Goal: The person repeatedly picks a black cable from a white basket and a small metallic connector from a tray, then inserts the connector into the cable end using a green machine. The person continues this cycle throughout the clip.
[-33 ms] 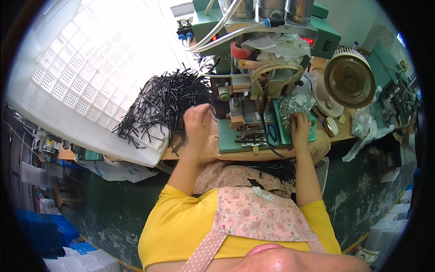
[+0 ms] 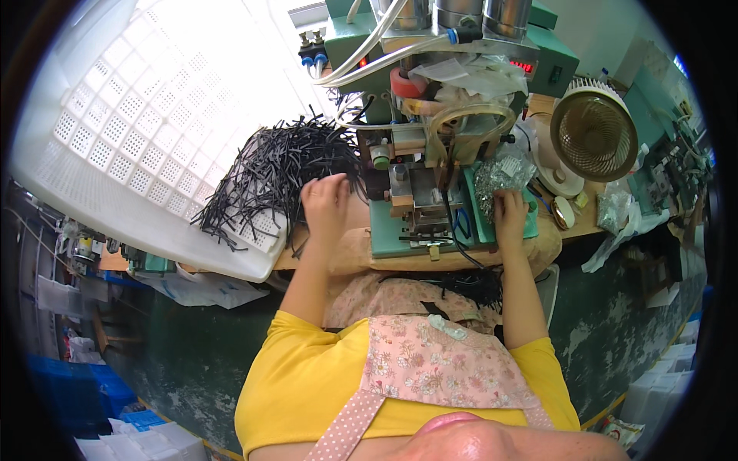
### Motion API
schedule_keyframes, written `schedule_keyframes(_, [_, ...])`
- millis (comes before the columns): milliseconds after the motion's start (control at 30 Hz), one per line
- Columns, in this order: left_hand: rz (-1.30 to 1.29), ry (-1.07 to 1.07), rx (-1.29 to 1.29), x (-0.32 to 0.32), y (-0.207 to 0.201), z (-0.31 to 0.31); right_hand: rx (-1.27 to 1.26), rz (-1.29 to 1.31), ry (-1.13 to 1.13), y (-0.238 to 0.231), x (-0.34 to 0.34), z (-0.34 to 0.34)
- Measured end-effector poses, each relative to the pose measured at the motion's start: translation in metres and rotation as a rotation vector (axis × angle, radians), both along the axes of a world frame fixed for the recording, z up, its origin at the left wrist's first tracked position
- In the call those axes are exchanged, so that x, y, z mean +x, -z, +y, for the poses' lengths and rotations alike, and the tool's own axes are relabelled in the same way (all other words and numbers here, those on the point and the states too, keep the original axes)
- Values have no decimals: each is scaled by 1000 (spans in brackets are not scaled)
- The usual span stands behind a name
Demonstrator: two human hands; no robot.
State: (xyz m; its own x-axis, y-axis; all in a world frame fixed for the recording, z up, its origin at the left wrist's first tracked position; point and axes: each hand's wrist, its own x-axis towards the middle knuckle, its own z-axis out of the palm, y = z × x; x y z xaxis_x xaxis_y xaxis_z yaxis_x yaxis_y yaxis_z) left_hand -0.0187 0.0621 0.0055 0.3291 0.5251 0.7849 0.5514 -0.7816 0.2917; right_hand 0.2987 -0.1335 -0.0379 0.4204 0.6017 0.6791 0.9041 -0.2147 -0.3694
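Observation:
My left hand [image 2: 324, 206] is at the near right edge of a heap of thin black strips [image 2: 265, 169], beside the green press machine [image 2: 400, 242]. Its fingers are bent inward, and what they pinch, if anything, is too small to make out. At the machine's right, my right hand [image 2: 509, 215] has its fingertips drawn together over the small shiny metal pieces [image 2: 486, 192] in a green tray [image 2: 483, 234]. Anything between those fingertips is hidden. Part of a clear plastic bag [image 2: 511, 167] lies over the pieces.
A large white perforated basket [image 2: 146, 154] leans at the left under the strips. Right of the machine stands a round fan [image 2: 593, 134]. A pair of blue-handled pliers or snips [image 2: 462, 224] rests by the tray. More black strips [image 2: 469, 288] are below the table edge.
My left hand has moved a little to the left, away from the machine and toward the strip heap. My right hand stays nearly in place over the metal pieces.

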Motion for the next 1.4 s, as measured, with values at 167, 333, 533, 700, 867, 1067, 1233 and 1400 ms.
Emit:
schedule_keyframes(167, [491, -384, 5, -25, 35, 54, 49, 134, -26, -1, -2, -1])
schedule_keyframes(333, [551, -474, -33, -14, 50, 67, 135, 186, -13, -1, -4, -3])
schedule_keyframes(533, [588, -460, -75, -14, 40, 77, 100, 81, -32, -1, -1, -3])
schedule_keyframes(700, [738, -338, -217, -31, 7, 79, -5, 46, 15, -9, -5, -4])
schedule_keyframes(867, [733, -284, -388, -68, -16, 64, 102, 542, -113, -43, -33, 2])
schedule_keyframes(1067, [217, -171, -537, -56, -44, 41, 185, 438, -374, -102, -75, 14])
schedule_keyframes(1233, [-458, 319, -635, -9, -60, -13, 122, 490, -354, -105, -99, 27])
schedule_keyframes(1400, [-185, 503, 101, 39, -67, -82, 189, 813, -374, -100, -104, 34])
